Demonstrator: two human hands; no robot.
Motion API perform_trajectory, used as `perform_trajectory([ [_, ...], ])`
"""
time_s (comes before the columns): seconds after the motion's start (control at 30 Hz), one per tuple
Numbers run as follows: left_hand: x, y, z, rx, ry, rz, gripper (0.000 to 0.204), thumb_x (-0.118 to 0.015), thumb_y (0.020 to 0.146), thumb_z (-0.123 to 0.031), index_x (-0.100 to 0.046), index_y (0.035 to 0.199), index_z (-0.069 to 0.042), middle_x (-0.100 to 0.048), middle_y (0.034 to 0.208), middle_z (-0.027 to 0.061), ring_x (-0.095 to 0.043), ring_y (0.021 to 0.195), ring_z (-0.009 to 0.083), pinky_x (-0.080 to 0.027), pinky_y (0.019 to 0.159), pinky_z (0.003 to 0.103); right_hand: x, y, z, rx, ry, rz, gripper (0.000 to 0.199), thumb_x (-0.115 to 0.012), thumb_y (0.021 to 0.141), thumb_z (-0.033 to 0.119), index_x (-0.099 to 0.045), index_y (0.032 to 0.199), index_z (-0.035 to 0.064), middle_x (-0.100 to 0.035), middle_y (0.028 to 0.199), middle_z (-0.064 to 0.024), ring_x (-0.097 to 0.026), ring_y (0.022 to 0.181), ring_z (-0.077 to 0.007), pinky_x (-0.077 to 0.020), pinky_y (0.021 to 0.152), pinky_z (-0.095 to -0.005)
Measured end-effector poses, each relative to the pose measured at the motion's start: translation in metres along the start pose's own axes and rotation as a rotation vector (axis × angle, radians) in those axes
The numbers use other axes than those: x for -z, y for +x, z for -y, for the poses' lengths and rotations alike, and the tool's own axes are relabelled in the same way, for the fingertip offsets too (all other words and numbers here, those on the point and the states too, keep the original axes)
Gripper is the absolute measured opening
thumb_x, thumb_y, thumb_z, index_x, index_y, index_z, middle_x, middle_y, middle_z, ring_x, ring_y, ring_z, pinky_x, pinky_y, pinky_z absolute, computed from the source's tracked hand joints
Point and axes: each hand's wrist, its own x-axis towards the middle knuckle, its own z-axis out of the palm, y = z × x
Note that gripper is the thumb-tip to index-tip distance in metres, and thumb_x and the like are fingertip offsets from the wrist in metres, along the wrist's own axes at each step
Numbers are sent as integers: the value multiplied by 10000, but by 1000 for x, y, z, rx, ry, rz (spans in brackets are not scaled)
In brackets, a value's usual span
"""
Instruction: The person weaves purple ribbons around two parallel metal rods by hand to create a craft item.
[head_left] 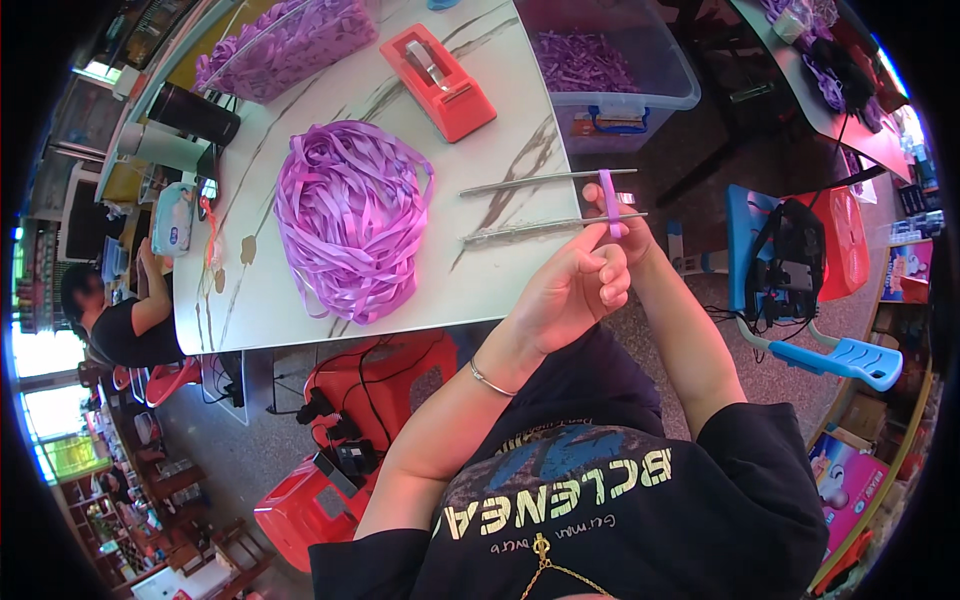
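I see the left hand (570,295) curled closed at the table edge (300,325), its fingers pressed against the right hand (632,240), which is mostly hidden behind it. The right hand pinches a purple ribbon strip (609,200) looped across two metal rods (550,205) that lie side by side and jut past the table edge. A large pile of purple ribbon (350,215) lies on the table left of the rods. A red tape dispenser (438,80) sits beyond it.
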Motion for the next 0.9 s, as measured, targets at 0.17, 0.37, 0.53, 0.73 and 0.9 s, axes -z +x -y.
perform_trajectory([
  [0.17, 0, -2, -1, -9, -1, -11, 435, -454, 805, -102, -335, 1217, -30, -398, 671, 4, -408, 613, 109, -350, 599, 232, -15, 5, 1, -33, -207, -102, 226, -565, 847, 265, -464, 900, 70, -481, 654, 43, -488, 587, -27, -372, 494, -156],
  [0.37, 1, -1, 0, -4, -17, 7, 442, -446, 806, -86, -301, 1221, -44, -403, 678, 10, -417, 623, 114, -357, 606, 238, -31, -3, 11, -38, -381, -357, 171, -544, 851, 236, -506, 836, 70, -501, 690, 30, -455, 552, -27, -377, 498, -190],
  [0.53, 1, -1, -1, -5, -18, 16, 432, -445, 806, -79, -310, 1215, -48, -403, 682, 14, -414, 625, 116, -356, 606, 239, -55, -10, 24, -58, -565, -549, 146, -525, 846, 205, -540, 809, 64, -442, 626, 64, -338, 501, -3, -280, 460, -156],
  [0.73, -1, -1, -2, -5, -3, 19, 482, -446, 804, -78, -293, 1260, -56, -401, 677, 11, -412, 620, 113, -352, 605, 235, -75, -14, 44, -165, -641, -618, 181, -519, 848, 226, -564, 801, 57, -391, 588, 92, -299, 486, 1, -219, 436, -154],
  [0.9, 0, 0, -1, 0, -2, 28, 516, -453, 800, -87, -284, 1287, -65, -401, 671, 7, -410, 615, 112, -349, 604, 235, -87, -19, 49, -144, -629, -596, 243, -509, 861, 286, -592, 792, 68, -437, 600, 102, -318, 484, 3, -200, 429, -156],
])
